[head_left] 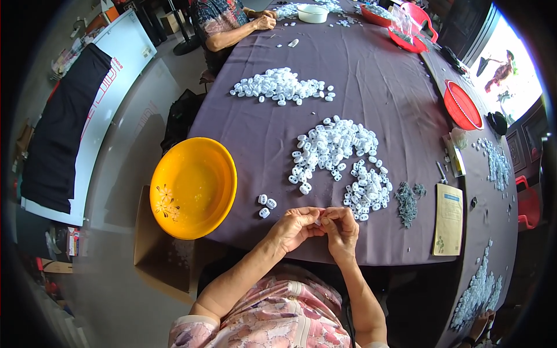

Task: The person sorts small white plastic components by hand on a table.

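Note:
Close to the table's near edge, my left hand (295, 229) and my right hand (341, 233) meet fingertip to fingertip. A small white plastic piece (318, 221) shows between them, pinched by my left hand. My right fingers are pinched against it; whatever they hold is too small to make out. Just beyond lies a big pile of white oval two-hole plastic pieces (333, 142), with a smaller heap of white pieces (369, 188) beyond my right hand. A few loose white pieces (265, 204) lie left of my left hand. Small grey parts (407, 204) form a heap further right.
A yellow basin (223, 194) stands at the table's left edge, above a cardboard box (148, 249). Another white pile (278, 85) lies farther off. To the right are a brown envelope (448, 217) and red basket (458, 107). A co-worker's hands (265, 20) are at the far left.

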The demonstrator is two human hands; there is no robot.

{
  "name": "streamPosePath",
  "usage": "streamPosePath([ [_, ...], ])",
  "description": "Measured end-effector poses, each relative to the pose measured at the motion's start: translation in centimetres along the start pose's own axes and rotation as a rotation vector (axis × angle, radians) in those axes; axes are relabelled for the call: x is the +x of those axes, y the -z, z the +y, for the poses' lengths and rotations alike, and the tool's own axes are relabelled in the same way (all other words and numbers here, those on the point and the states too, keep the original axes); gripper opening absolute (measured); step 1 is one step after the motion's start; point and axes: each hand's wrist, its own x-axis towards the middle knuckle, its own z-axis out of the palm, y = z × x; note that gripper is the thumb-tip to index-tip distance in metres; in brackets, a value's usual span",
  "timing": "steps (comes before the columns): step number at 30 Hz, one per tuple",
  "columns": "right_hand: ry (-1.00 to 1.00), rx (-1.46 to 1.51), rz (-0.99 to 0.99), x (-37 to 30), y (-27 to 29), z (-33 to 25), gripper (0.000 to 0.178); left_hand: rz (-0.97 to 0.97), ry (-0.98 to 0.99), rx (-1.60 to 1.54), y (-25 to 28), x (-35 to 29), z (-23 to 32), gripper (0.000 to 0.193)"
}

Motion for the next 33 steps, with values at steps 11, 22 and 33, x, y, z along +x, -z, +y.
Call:
streamPosePath([
  [11, 0.026, 0.045, 0.136, -0.6, -0.4, 0.3, 0.011, -0.016, -0.026, -0.006, -0.5, -0.1, 0.0, 0.023],
  [22, 0.117, -0.108, 0.074, -0.5, -0.1, 1.0, 0.012, -0.009, -0.065, 0.005, -0.5, 0.0, -0.3, 0.023],
  [33, 0.089, -0.144, 0.081, -0.5, -0.1, 0.9, 0.013, 0.022, -0.073, 0.009, -0.8, 0.0, -0.2, 0.022],
])
